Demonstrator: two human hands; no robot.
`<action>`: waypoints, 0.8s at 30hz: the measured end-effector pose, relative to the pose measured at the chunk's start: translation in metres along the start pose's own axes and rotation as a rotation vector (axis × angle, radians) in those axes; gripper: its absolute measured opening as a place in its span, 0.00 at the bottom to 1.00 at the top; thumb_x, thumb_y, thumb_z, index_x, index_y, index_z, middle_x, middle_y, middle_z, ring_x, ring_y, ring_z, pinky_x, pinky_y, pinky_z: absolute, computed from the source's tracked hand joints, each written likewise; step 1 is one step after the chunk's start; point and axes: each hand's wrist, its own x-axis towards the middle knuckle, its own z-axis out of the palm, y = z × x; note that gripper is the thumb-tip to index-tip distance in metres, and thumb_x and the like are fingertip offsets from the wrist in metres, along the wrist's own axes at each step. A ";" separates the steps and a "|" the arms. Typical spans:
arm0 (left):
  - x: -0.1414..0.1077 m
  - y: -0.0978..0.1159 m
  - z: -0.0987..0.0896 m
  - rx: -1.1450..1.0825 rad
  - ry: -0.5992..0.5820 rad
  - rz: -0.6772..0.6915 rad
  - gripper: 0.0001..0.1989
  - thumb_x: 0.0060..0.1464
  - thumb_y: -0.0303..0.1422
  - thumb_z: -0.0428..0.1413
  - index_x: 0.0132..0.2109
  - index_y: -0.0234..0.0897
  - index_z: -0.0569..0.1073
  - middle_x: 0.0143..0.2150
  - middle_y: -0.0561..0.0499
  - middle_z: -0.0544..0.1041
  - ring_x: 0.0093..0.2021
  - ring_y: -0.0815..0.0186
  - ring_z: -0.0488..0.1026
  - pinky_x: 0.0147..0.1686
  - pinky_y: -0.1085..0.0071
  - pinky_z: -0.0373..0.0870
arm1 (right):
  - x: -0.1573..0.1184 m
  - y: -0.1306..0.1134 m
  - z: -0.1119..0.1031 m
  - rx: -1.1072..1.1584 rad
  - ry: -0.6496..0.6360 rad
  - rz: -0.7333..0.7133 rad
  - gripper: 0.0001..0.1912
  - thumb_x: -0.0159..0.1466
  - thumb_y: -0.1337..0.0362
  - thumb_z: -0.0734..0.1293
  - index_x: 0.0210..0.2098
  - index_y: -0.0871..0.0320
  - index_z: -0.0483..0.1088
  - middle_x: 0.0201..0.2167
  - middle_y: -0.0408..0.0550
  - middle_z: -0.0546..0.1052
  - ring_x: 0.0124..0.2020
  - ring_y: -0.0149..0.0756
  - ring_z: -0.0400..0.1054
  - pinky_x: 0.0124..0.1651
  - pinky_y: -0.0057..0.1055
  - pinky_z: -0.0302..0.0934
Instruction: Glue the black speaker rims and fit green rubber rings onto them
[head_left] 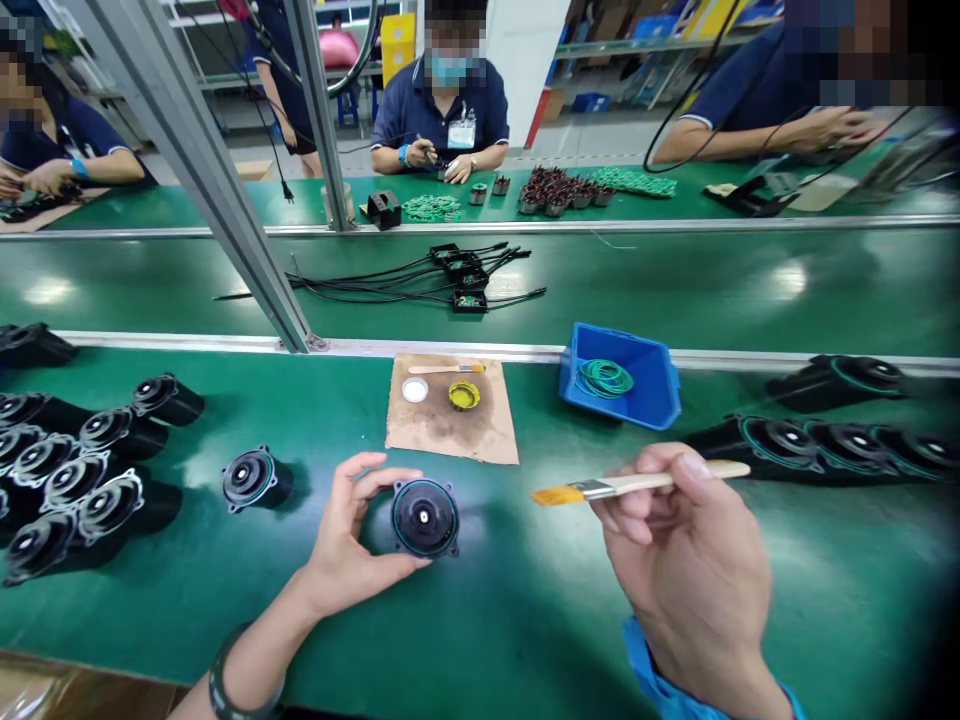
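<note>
My left hand [352,545] grips a black round motor housing [424,518] by its rim, thumb below and fingers above. A green ring runs around the housing's top face, which points up at me. In my right hand [682,540] is a paintbrush [622,485] with a pale wooden handle and orange-yellow bristles. Its bristles point left, apart from the housing. Beyond the housing lies a stained piece of cardboard [405,430], carrying a small yellow-smeared pot [464,396], a white lid [415,389] and a second brush [446,369].
A blue bin [645,405] holds green rings [606,378]. Several black housings stand at left [75,480], one apart [255,480], more at right [847,445]. Wired black boxes [469,280] lie on the middle strip. A metal post [202,170] rises at left. Co-workers sit opposite.
</note>
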 end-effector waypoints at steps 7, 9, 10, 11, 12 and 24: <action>0.009 0.007 0.018 -0.040 -0.100 -0.019 0.40 0.44 0.25 0.68 0.58 0.47 0.54 0.54 0.46 0.74 0.52 0.60 0.74 0.50 0.65 0.69 | -0.012 -0.012 -0.035 0.066 0.123 0.024 0.14 0.52 0.55 0.75 0.24 0.57 0.70 0.12 0.36 0.64 0.11 0.22 0.53 0.15 0.20 0.50; 0.011 0.010 0.026 -0.030 -0.111 -0.036 0.40 0.44 0.26 0.68 0.57 0.46 0.54 0.53 0.45 0.74 0.51 0.60 0.74 0.50 0.64 0.69 | -0.016 -0.015 -0.045 0.083 0.164 0.033 0.15 0.49 0.54 0.76 0.24 0.57 0.71 0.12 0.36 0.65 0.11 0.22 0.53 0.15 0.20 0.50; 0.011 0.012 0.029 -0.021 -0.117 -0.043 0.40 0.43 0.26 0.68 0.57 0.45 0.54 0.53 0.45 0.74 0.51 0.59 0.74 0.50 0.64 0.69 | -0.018 -0.017 -0.050 0.089 0.179 0.037 0.16 0.49 0.54 0.76 0.24 0.57 0.71 0.12 0.36 0.65 0.11 0.22 0.53 0.15 0.20 0.51; 0.011 0.015 0.033 -0.012 -0.126 -0.046 0.40 0.43 0.27 0.68 0.57 0.45 0.54 0.53 0.44 0.74 0.51 0.59 0.74 0.51 0.63 0.70 | -0.020 -0.018 -0.055 0.093 0.190 0.040 0.16 0.49 0.54 0.76 0.24 0.57 0.71 0.12 0.36 0.65 0.11 0.22 0.53 0.15 0.20 0.52; 0.011 0.017 0.037 -0.003 -0.138 -0.045 0.40 0.43 0.27 0.68 0.57 0.44 0.54 0.53 0.44 0.75 0.51 0.59 0.74 0.51 0.63 0.70 | -0.021 -0.020 -0.061 0.095 0.197 0.039 0.16 0.49 0.53 0.76 0.25 0.57 0.71 0.13 0.36 0.65 0.12 0.22 0.53 0.16 0.20 0.52; 0.096 -0.007 0.200 0.126 -0.253 0.046 0.36 0.43 0.20 0.64 0.55 0.42 0.55 0.49 0.46 0.74 0.50 0.58 0.75 0.55 0.51 0.71 | -0.053 -0.046 -0.131 0.188 0.342 -0.161 0.12 0.57 0.56 0.72 0.25 0.57 0.70 0.13 0.37 0.64 0.13 0.23 0.55 0.17 0.19 0.57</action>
